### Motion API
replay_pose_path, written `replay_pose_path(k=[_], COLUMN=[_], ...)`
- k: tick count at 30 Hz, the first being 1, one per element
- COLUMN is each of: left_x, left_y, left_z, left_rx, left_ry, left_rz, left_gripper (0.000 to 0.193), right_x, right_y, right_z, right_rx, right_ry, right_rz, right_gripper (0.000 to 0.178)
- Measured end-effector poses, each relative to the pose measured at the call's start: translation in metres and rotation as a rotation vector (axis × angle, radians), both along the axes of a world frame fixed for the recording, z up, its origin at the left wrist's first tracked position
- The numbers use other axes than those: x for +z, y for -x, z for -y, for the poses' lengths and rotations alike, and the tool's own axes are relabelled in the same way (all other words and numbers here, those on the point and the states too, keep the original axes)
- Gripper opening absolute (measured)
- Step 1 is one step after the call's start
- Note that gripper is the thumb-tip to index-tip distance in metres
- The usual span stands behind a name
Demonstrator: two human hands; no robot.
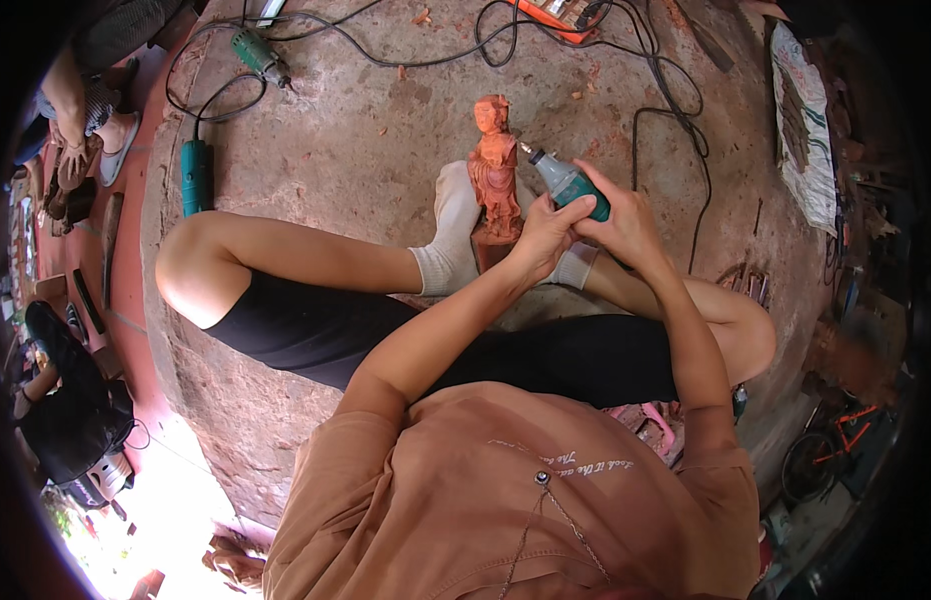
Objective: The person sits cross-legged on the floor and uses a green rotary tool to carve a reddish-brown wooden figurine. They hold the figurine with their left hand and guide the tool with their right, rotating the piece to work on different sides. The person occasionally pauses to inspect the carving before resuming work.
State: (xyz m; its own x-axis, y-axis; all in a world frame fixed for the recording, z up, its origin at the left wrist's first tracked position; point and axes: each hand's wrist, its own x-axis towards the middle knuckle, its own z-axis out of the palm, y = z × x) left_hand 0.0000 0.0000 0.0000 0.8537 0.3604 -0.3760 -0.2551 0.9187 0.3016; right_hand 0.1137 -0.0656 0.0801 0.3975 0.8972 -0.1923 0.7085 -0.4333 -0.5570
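Fingers of both hands — left hand (541,237), right hand (621,226) — are gripping the teal rotary tool (569,184), its long axis pointing up-left toward the red wooden figurine (494,165)

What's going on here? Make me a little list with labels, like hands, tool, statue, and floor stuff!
Left hand: wrapped on the rotary tool, beside the statue
Right hand: grips the rotary tool
Rotary tool: teal, tip pointing at the statue
Statue: reddish carved wooden figure, upright between socked feet
Floor stuff: teal power tool, green power tool, black cables
Nearby: another person at the left
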Motion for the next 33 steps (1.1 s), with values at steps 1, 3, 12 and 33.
replay_pose_path(k=[1,3,12,33], left_x=[0.001,0.001,-0.003,-0.003], left_y=[0.001,0.003,0.007,0.003], left_z=[0.000,0.002,0.004,0.003], left_rx=[0.004,0.011,0.029,0.018], left_ry=[-0.001,-0.002,0.024,0.007], left_rz=[0.002,0.001,-0.016,0.007], left_gripper=[0.035,0.033,0.033,0.031], right_x=[-0.002,-0.002,0.001,-0.004], right_y=[0.000,0.001,0.004,0.003], right_z=[0.001,0.001,-0.001,0.002], right_rx=[0.011,0.023,0.010,-0.023], right_ry=[-0.013,-0.027,0.032,-0.022], right_rz=[0.015,0.025,-0.038,-0.026], right_gripper=[0.078,0.078,0.076,0.077])
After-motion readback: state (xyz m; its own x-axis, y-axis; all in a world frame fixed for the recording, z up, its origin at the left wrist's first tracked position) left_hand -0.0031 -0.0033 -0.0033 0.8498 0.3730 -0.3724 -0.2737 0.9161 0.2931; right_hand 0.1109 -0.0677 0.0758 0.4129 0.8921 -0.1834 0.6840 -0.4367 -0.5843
